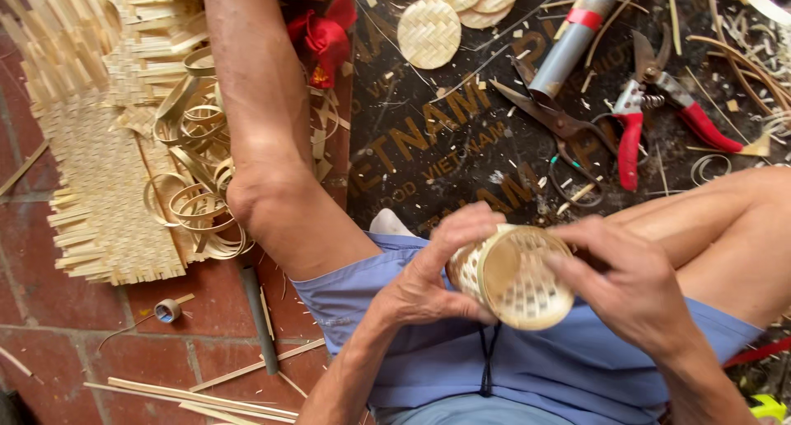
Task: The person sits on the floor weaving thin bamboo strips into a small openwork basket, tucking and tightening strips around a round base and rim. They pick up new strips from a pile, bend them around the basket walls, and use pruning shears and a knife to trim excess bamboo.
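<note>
The small woven basket (pixel 515 275) sits over the lap between both hands, its long axis lying nearly level and its round woven end facing up toward the camera. The left hand (pixel 428 281) wraps its side while the right hand (pixel 630 289) pinches the rim, so this looks like seating the end disc, and pressing it in evenly would seem to need a slow turn. Beyond the right hand lie 1 pair of red-handled cutters (pixel 651 103) and scissors (pixel 552 116); beyond the left, 4 woven discs (pixel 429 33).
</note>
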